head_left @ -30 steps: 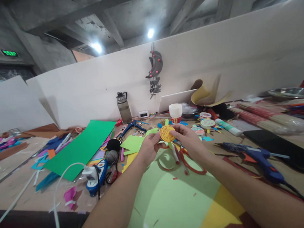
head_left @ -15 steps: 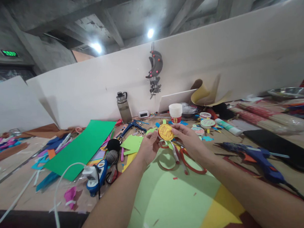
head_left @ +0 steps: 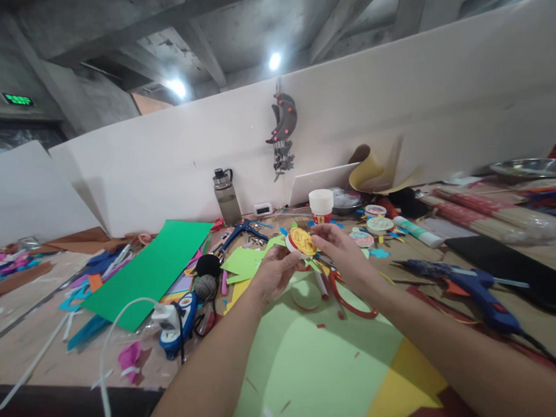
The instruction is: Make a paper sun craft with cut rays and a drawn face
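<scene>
A small round paper craft (head_left: 301, 242) has a yellow face with relief-like lines, a red rim and a white side wall, with light green tabs below it. My left hand (head_left: 278, 268) is closed on its lower left side. My right hand (head_left: 341, 247) pinches its right edge between thumb and fingers. Beneath the hands lie red-handled scissors (head_left: 351, 297) on a pale green sheet (head_left: 320, 359). Scraps of bright green paper (head_left: 241, 263) are just left of my left hand. Similar round crafts (head_left: 379, 225) rest beyond my right hand.
A stack of paper cups (head_left: 321, 202) and a bottle (head_left: 226, 198) stand at the back. A blue glue gun (head_left: 472, 287) lies at right. To the left are a dark green sheet (head_left: 152, 267) and a power strip (head_left: 178, 333) with a white cable.
The round craft has tilted, so its white side wall shows on the left. My left hand has turned and dropped slightly; my right hand stays at the right edge.
</scene>
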Demonstrator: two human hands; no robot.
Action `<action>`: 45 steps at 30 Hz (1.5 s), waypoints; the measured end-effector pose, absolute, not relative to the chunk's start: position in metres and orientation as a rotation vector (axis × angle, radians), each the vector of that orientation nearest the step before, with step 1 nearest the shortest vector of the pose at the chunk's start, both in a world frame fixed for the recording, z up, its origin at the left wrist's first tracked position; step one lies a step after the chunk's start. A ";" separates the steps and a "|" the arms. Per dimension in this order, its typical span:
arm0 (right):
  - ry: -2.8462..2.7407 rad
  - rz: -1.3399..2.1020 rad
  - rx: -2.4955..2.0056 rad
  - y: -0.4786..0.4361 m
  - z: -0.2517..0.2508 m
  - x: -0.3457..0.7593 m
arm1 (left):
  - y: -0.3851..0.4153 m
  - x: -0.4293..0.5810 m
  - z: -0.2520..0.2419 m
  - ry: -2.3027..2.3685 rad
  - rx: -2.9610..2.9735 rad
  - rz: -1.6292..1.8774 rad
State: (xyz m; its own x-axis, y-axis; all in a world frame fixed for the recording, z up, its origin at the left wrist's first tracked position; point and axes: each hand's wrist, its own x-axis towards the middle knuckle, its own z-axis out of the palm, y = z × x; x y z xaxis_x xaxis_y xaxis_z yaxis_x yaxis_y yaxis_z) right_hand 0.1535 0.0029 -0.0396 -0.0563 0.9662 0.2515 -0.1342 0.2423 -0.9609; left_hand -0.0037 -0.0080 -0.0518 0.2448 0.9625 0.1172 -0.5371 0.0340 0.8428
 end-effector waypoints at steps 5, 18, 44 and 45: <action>-1.529 0.872 -0.846 -0.001 -0.036 0.157 | -0.006 -0.005 -0.051 0.616 0.994 1.270; -1.788 0.541 -0.877 -0.008 -0.031 0.158 | -0.010 -0.004 -0.046 0.660 1.055 1.343; -1.878 0.258 -0.795 -0.011 -0.030 0.159 | -0.009 -0.003 -0.047 0.569 0.941 1.330; -1.889 0.240 -0.799 -0.011 -0.031 0.159 | -0.009 -0.003 -0.048 0.573 0.950 1.334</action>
